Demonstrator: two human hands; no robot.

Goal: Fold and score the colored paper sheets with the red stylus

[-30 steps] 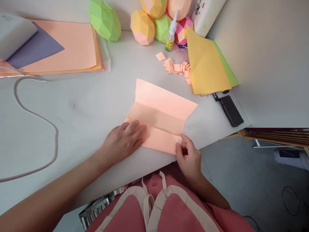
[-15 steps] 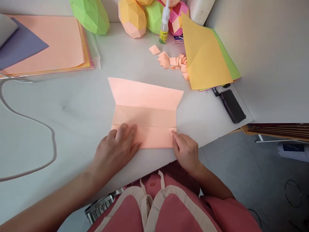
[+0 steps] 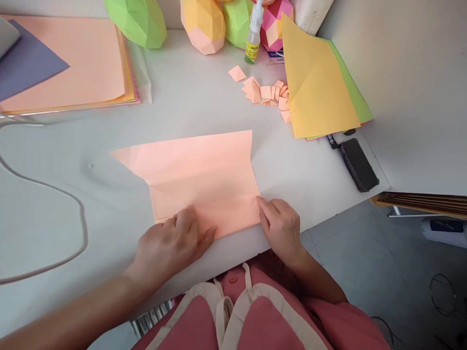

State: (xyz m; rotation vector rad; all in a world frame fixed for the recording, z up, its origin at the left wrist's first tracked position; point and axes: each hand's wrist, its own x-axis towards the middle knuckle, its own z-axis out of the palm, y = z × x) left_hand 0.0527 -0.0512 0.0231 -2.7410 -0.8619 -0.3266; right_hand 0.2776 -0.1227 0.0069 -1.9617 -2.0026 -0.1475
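Observation:
A creased sheet of peach paper [image 3: 204, 180] lies in front of me, its far part raised along a fold and its far left corner stretched to a point. My left hand [image 3: 175, 238] rests on the sheet's near left part, fingertips pressed down, thumb spread away from the fingers. At the near right edge, my right hand [image 3: 279, 223] pinches the paper between thumb and forefinger. The tips of the left fingers are partly hidden.
Small peach paper pieces [image 3: 266, 92] and a glue bottle [image 3: 252, 41] are farther back. Faceted paper shapes [image 3: 203, 24] stand behind. Paper stacks [image 3: 73, 63] lie left; yellow paper [image 3: 321, 87] leans right near a phone [image 3: 359, 165]. A cord [image 3: 83, 218] curves on the left.
The peach sheet has turned counter-clockwise, its left side swinging left and towards me. My left hand has moved slightly down with it, while the right keeps its pinch. The view has shifted a little.

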